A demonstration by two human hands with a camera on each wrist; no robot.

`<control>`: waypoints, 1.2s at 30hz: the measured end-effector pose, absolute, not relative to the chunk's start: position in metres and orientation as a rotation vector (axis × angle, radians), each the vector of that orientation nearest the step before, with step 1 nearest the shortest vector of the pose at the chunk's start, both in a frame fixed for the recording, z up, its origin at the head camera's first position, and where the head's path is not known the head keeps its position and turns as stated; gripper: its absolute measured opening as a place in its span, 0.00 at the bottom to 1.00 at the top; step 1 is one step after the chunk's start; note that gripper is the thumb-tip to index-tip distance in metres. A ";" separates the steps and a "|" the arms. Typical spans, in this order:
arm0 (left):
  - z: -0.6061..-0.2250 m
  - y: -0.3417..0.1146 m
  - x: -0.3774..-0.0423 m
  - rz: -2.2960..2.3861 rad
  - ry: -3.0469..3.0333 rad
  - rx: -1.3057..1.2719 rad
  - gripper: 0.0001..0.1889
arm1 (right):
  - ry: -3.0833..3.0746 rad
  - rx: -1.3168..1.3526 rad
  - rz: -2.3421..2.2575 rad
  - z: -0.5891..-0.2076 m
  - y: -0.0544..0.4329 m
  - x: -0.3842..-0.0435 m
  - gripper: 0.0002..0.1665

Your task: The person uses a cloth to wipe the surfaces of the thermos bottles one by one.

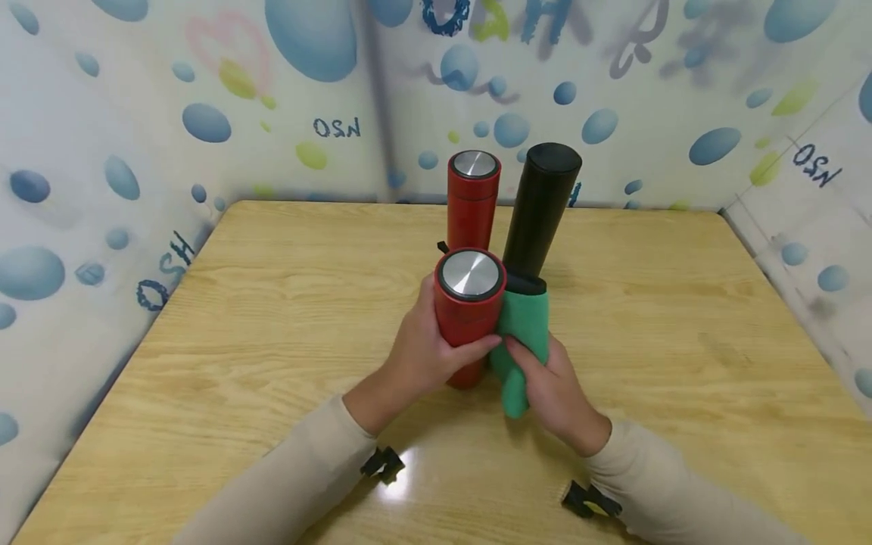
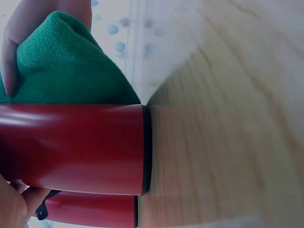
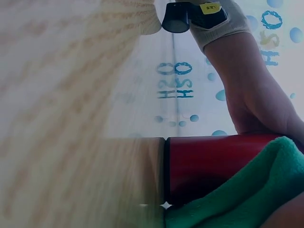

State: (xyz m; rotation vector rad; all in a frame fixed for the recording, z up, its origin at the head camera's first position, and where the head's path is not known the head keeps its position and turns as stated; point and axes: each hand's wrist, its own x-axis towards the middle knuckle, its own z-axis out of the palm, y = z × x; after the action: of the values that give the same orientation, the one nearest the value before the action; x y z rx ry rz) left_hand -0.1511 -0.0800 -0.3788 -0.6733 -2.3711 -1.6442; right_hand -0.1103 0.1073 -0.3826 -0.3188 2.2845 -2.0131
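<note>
My left hand grips a red vacuum flask with a shiny silver lid top, its thumb across the front. In the left wrist view, the flask stands upright with its black base at the tabletop. At its right side, my right hand holds a green cloth, thumb over the front and a fold hanging below. The cloth overlaps the flask's side in the right wrist view. A black rounded top shows just above the cloth; what lies below it is hidden.
Behind the gripped flask stands another red flask, with a small black strap beside it. A tall black flask stands to its right. The wooden table meets patterned walls at the back and sides.
</note>
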 end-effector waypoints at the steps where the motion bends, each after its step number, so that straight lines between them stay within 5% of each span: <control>1: -0.378 -0.080 -0.151 -1.645 -2.371 -0.673 0.46 | 2.288 -0.330 -2.000 -0.383 0.107 -0.111 0.23; 36: -0.377 -0.082 -0.147 -1.540 -2.371 -0.652 0.48 | 2.323 -0.300 -2.042 -0.378 0.101 -0.104 0.22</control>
State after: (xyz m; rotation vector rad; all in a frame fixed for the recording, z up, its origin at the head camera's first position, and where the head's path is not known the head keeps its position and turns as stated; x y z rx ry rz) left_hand -0.1470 -0.0818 -0.3775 -0.6524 -2.3714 -1.5400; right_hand -0.1037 0.1009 -0.3777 -0.3001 2.3230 -2.0420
